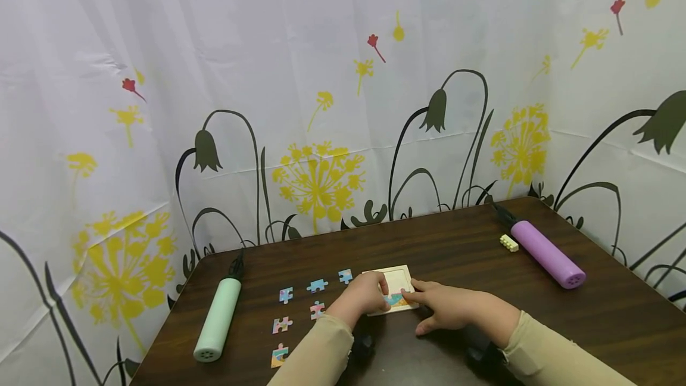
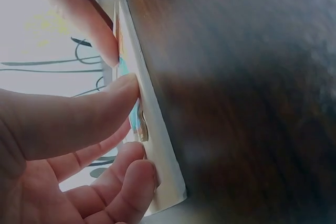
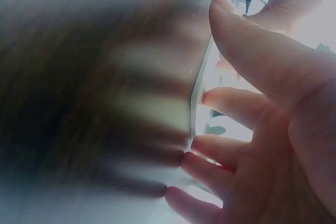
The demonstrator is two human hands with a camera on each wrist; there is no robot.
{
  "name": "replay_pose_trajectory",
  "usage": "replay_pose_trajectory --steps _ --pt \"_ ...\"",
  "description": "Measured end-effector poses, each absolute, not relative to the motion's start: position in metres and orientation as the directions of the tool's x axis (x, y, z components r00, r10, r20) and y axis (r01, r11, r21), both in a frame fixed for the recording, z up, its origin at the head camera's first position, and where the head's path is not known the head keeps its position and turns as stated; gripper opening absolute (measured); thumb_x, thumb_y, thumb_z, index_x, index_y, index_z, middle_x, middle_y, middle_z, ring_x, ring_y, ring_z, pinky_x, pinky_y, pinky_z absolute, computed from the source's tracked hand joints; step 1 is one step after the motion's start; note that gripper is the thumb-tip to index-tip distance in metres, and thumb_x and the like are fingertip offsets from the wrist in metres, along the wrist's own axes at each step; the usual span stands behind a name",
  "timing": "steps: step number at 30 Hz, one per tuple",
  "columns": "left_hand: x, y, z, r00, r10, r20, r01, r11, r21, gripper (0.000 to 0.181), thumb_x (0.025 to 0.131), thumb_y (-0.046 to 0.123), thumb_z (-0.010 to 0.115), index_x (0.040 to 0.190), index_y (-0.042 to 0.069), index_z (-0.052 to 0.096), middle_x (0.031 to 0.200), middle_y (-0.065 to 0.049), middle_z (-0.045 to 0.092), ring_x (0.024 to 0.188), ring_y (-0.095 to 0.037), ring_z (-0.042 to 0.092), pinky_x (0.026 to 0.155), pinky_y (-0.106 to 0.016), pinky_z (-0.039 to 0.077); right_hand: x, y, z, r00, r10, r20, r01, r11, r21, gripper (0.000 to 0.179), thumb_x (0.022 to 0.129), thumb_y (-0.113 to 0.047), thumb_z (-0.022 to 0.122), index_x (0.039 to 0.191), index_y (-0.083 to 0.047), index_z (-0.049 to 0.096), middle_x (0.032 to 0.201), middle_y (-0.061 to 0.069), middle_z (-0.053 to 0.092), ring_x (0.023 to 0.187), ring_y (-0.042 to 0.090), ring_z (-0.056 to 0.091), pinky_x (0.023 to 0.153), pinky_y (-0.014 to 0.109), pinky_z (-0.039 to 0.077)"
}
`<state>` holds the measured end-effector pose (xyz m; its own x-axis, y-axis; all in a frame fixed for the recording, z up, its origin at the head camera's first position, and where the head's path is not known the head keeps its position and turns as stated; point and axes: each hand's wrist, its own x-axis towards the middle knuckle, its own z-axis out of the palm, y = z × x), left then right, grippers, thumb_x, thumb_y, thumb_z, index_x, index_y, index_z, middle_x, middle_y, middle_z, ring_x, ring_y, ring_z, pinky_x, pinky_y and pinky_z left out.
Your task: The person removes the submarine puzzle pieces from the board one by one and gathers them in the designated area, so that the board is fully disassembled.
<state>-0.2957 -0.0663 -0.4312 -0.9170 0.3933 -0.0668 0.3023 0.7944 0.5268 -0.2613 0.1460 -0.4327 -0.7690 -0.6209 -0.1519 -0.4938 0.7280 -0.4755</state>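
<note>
A pale wooden puzzle tray (image 1: 398, 279) lies on the table in front of me, with colourful puzzle pieces (image 1: 395, 299) in its near part. My left hand (image 1: 360, 295) bends over the tray's left side; its thumb (image 2: 113, 103) and curled fingers pinch a puzzle piece (image 2: 140, 121) low against the near rim. From the right, my right hand (image 1: 455, 305) reaches in with fingers spread. Its index fingertip touches the pieces by the right rim, while its other fingertips (image 3: 202, 169) rest at the tray's edge and on the table.
Several loose jigsaw pieces (image 1: 317, 285) are spread left of the tray on the dark wooden table (image 1: 429, 243). A mint-green hand pump (image 1: 218, 320) lies farther left. At the back right are a purple hand pump (image 1: 546, 254) and a small cream toy block (image 1: 509, 243). A patterned curtain (image 1: 321, 76) hangs behind.
</note>
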Motion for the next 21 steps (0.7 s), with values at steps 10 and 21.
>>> replay_pose_trajectory --steps 10,21 --pt "-0.296 -0.071 -0.435 -0.918 0.397 0.004 0.323 0.738 0.592 0.022 0.076 0.001 0.079 0.078 0.008 0.058 0.069 -0.001 0.053 0.060 -0.017 0.047 0.053 -0.031 0.038 -0.259 0.147 -0.432 -0.771 -0.617 -0.154 -0.480 0.723 -0.497 0.075 0.085 -0.039 0.076 0.148 -0.011 0.046 0.155 0.024 0.027 0.140 0.041 0.030 0.105 0.055 0.033" --pt "-0.280 -0.134 -0.395 -0.910 0.414 0.037 0.341 0.693 0.635 0.015 0.083 -0.003 0.071 0.075 0.006 0.063 0.066 0.001 0.056 0.056 -0.013 0.049 0.051 -0.029 0.044 -0.262 0.148 -0.437 -0.776 -0.615 -0.136 -0.491 0.726 -0.482 0.077 0.085 -0.039 0.076 0.148 -0.009 0.045 0.156 0.024 0.027 0.140 0.043 0.029 0.106 0.056 0.031"
